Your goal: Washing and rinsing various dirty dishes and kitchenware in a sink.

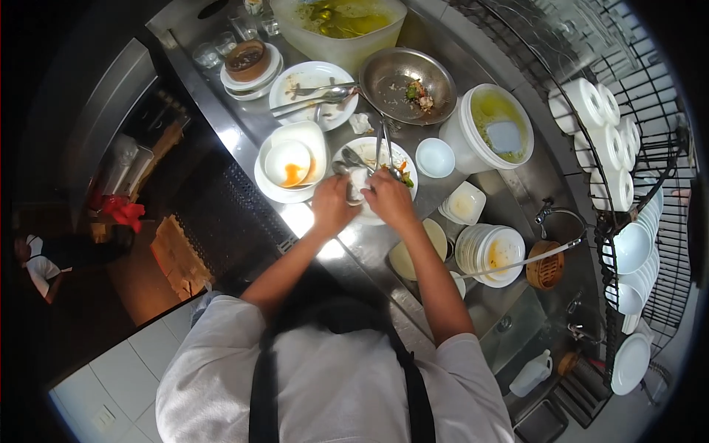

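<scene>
Both my hands meet over a white plate (pixel 366 215) that bears spoons, other cutlery and food scraps. Between the fingers of my left hand (pixel 335 204) and my right hand (pixel 389 198) is a small white thing (pixel 359 180), perhaps a crumpled napkin or a small dish; its lower part is hidden. Left of the hands, stacked white dishes (pixel 291 163) hold an orange residue. Beyond lies another soiled plate (pixel 282 83) with cutlery across it, beside a metal bowl (pixel 393 83) with food scraps. A small white bowl (pixel 435 158) stands right of the plate.
Behind stand a tub of yellowish liquid (pixel 338 41) and a round bucket (pixel 460 130). On the right are stacked dishes (pixel 482 255), a bamboo steamer (pixel 545 266), a hose and a sink (pixel 515 332). A wire rack (pixel 609 221) borders the counter. A person (pixel 41 266) is at the far left.
</scene>
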The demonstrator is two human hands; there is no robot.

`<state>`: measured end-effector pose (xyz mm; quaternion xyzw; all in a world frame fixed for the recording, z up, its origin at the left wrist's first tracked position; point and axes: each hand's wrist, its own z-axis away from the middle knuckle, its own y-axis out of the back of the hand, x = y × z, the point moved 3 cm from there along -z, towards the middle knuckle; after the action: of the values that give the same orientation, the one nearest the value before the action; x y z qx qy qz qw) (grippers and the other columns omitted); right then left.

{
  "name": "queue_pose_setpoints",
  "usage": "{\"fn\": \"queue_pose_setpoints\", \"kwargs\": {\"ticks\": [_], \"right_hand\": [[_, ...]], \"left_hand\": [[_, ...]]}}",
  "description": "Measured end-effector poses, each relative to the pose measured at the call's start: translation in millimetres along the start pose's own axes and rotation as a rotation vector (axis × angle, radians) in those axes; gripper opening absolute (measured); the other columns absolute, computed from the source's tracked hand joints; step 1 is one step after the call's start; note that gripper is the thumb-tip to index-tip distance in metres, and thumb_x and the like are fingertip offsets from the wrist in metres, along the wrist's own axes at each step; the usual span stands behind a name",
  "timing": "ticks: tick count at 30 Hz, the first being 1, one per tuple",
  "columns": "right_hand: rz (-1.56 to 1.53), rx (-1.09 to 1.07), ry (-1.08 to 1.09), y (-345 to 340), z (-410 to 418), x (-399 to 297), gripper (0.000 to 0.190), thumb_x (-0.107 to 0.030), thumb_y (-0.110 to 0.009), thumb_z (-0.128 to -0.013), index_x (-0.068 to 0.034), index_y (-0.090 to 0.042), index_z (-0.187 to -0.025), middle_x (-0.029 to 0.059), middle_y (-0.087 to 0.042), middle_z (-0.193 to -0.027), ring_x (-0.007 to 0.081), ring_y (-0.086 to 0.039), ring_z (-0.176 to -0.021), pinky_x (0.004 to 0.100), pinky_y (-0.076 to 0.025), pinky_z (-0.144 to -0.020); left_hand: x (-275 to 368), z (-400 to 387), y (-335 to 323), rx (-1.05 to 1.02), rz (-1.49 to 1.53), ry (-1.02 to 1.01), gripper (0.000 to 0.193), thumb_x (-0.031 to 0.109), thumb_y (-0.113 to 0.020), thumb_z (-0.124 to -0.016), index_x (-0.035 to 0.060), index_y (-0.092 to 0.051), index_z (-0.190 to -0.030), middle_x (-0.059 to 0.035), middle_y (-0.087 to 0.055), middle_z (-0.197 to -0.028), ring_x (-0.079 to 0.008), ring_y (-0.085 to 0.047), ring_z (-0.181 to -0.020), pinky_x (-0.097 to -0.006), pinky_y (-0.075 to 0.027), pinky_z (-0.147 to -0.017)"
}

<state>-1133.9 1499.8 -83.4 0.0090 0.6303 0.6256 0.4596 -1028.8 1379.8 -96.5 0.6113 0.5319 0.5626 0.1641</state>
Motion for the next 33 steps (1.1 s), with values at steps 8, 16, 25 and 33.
{"fn": "queue_pose_setpoints", "kwargs": {"ticks": [8,16,25,33], "right_hand": [[0.123,0.096,0.017,7,-15,-8,0.029,-0.013,-0.073,-0.078,-0.002,-0.068,-0.104,0.0165,-0.067,-0.105,0.0367,-0.065,-0.093,0.0445,-0.052,-0.082],[-1.222,0.534,-0.345,114,-55,9,0.056,-0.043,-0.06,-0.095,0.003,-0.057,-0.127,0.0136,-0.064,-0.121,0.0209,-0.068,-0.097,0.031,-0.056,-0.074],[-0.867,0.728,-0.3,31,93,84,0.03,-0.025,-0.061,-0.096,-0.005,-0.066,-0.118,0.0115,-0.07,-0.108,0.0183,-0.065,-0.097,0.0304,-0.049,-0.088],[-1.391,1.558,-0.845,54,247,231,0.027,-0.012,-0.048,-0.096,0.002,-0.063,-0.114,0.0119,-0.065,-0.109,0.0211,-0.065,-0.094,0.0314,-0.053,-0.079]], "left_hand": [[4,-12,-6,-0.156,0.143,0.007,0.071,0.026,-0.085,-0.061,-0.0028,-0.058,-0.12,-0.0174,-0.062,-0.102,-0.0331,-0.062,-0.093,-0.0413,-0.05,-0.082],[0,-12,3,-0.219,0.231,0.063,0.071,0.019,-0.084,-0.062,0.0012,-0.055,-0.125,-0.0182,-0.057,-0.115,-0.0348,-0.062,-0.096,-0.0416,-0.052,-0.084],[140,-44,-52,-0.461,0.636,-0.188,0.077,0.02,-0.084,-0.066,0.0023,-0.047,-0.132,-0.0201,-0.058,-0.12,-0.0378,-0.061,-0.109,-0.0406,-0.051,-0.091],[306,17,-263,-1.278,1.13,0.056,0.066,0.005,-0.079,-0.069,0.0006,-0.05,-0.128,-0.0106,-0.063,-0.114,-0.0194,-0.062,-0.103,-0.0305,-0.05,-0.091]]}}
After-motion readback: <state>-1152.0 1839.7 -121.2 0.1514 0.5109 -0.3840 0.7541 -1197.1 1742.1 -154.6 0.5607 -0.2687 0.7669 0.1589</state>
